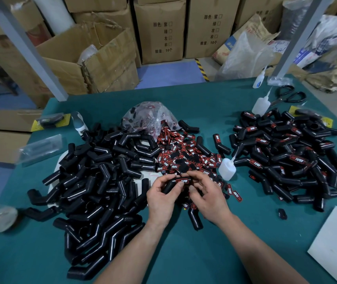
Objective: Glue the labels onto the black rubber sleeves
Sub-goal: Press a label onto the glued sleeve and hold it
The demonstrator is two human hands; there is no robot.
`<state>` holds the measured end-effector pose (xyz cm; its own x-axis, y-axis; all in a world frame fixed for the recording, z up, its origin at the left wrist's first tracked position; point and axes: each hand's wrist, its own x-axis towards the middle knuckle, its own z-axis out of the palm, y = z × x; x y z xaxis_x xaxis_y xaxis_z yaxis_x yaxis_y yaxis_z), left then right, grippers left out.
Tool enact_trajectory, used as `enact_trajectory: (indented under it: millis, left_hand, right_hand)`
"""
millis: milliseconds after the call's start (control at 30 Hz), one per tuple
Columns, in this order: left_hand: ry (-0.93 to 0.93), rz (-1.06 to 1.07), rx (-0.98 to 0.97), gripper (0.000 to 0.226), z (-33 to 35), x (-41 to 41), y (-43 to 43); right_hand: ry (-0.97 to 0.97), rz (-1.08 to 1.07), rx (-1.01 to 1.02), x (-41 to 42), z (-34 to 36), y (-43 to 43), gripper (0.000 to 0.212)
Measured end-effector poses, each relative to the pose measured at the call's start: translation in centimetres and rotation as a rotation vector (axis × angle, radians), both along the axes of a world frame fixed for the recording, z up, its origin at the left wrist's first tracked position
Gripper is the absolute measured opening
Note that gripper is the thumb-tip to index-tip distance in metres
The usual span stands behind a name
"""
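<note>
My left hand [160,196] grips a bent black rubber sleeve [170,184] just above the table. A red and black label [182,180] lies on that sleeve, and my right hand [208,193] holds the sleeve's other end with fingers curled at the label. A heap of loose labels [184,154] lies just beyond my hands. A large pile of bare sleeves [94,181] is on the left. Sleeves with labels on them [290,156] are piled on the right. A small glue bottle [227,168] stands right of the label heap.
A plastic bag of labels [149,116] sits behind the heap. Two more glue bottles [261,105] and black scissors [288,95] lie at the far right of the green table [204,253]. White paper [335,249] lies near right. Cardboard boxes [159,29] stand behind.
</note>
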<state>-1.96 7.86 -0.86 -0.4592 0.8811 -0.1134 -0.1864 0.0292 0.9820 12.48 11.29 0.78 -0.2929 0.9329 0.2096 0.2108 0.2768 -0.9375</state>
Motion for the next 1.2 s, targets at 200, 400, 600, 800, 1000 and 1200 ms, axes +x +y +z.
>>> enact_trajectory:
  millis: [200, 400, 600, 800, 1000, 1200]
  left_hand:
    - [0.003, -0.018, 0.021, 0.031, 0.26, 0.1, -0.18]
    - [0.028, -0.026, 0.05, 0.033, 0.32, 0.22, -0.34]
    - [0.036, -0.04, 0.054, 0.035, 0.19, 0.13, -0.49]
    - [0.04, -0.03, 0.064, 0.037, 0.41, 0.32, -0.48]
    - [0.029, -0.031, 0.09, 0.031, 0.53, 0.24, -0.56]
    - [0.01, -0.004, 0.045, 0.025, 0.21, 0.13, -0.36]
  right_hand:
    - [0.02, -0.053, -0.006, -0.2, 0.05, 0.1, 0.046]
    - [0.039, -0.044, -0.007, -0.07, -0.13, 0.04, 0.038]
    - [0.035, -0.066, 0.003, -0.3, -0.06, 0.12, 0.047]
    - [0.041, -0.058, 0.025, -0.3, 0.13, 0.06, 0.041]
    - [0.018, -0.058, 0.016, -0.3, 0.01, 0.21, 0.048]
    - [0.055, -0.046, 0.039, -0.25, 0.41, -0.02, 0.043]
